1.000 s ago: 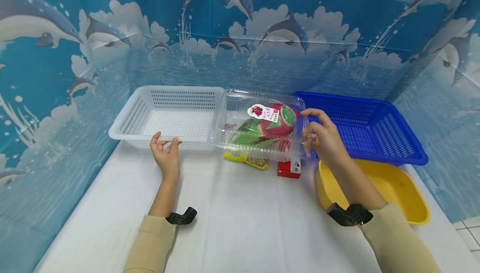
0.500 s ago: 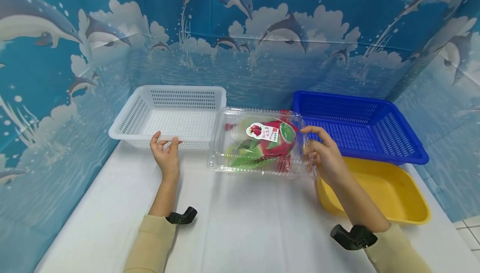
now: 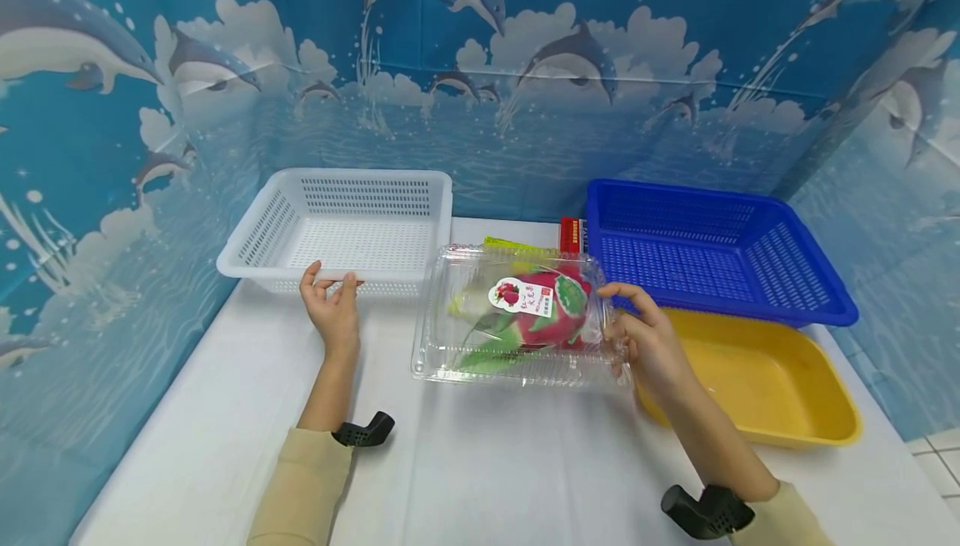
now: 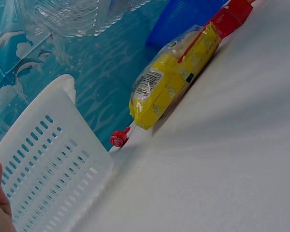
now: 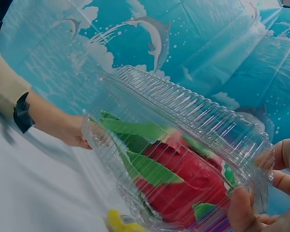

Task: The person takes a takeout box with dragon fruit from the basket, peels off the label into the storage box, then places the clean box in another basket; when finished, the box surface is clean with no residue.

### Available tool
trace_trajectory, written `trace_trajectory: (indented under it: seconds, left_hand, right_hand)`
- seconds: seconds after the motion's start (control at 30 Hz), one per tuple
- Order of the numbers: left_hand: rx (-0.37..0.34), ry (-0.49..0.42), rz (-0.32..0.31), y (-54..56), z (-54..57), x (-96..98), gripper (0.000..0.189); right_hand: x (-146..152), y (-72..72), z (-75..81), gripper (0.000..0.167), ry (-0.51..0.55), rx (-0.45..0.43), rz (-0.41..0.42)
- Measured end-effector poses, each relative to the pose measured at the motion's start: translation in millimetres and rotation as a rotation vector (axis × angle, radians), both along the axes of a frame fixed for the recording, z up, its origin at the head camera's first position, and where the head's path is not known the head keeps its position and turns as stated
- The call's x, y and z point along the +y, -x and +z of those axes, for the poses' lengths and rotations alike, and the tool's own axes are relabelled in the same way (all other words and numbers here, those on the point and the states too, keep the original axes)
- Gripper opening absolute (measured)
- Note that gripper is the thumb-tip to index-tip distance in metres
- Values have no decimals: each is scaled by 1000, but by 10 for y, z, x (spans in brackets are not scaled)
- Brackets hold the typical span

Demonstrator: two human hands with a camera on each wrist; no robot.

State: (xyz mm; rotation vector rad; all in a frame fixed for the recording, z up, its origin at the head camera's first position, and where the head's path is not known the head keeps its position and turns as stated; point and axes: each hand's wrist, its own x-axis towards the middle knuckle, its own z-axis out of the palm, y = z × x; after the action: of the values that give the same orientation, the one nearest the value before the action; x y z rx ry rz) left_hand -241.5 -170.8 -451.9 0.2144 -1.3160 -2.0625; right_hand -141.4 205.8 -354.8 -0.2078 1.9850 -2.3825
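In the head view my right hand (image 3: 652,342) holds the right end of a clear plastic clamshell box (image 3: 461,308). Inside lies a red and green dragon fruit (image 3: 558,321), and a white label is on the lid. The right wrist view shows the thumb on one side of the box (image 5: 183,106) and fingers on the other. It is raised above the table. My left hand (image 3: 333,313) grips the front rim of a white perforated basket (image 3: 352,246) between thumb and fingers, some of them hidden by the rim.
Behind the box a yellow packet (image 4: 169,72) and a red box (image 4: 232,18) lie on the table, with a red lollipop (image 4: 119,138) near the white basket. At the right stand a blue basket (image 3: 675,267) and a yellow basin (image 3: 772,379). A dolphin-print curtain (image 3: 517,171) hangs behind.
My right hand has brought the clamshell box down and toward me. The yellow packet and red box now show behind it rather than in front. My left hand has stayed on the basket rim.
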Motion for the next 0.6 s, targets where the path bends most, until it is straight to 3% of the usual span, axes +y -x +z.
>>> trace_trajectory:
  seconds: [0.17, 0.6]
  left_hand:
    - [22, -11, 21, 12, -3, 3, 53]
    - [16, -26, -11, 8, -1, 1, 53]
  right_hand:
    - [-4, -75, -85, 46, 6, 12, 6]
    - [15, -236, -423, 48, 55, 74, 43]
